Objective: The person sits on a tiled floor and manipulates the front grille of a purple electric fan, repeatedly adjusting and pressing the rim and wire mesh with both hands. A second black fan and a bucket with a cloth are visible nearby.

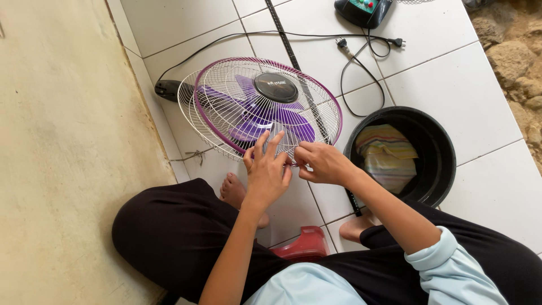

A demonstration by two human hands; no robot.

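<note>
A fan head (265, 107) lies on the white tiled floor, with a white wire grille, a purple rim, purple blades and a dark round centre cap. My left hand (266, 169) rests with spread fingers on the near edge of the grille. My right hand (319, 162) pinches the grille rim right beside it, fingertips touching the wires. Both hands meet at the fan's near edge. Whatever small part sits between the fingers is hidden.
A black bucket (440, 141) holding striped cloth (387, 152) stands to the right. A black power cord and plug (361, 56) trail behind the fan. A dark fan base (364, 11) is at the top. A red low stool (302, 245) is under me. A beige wall (56, 141) runs along the left.
</note>
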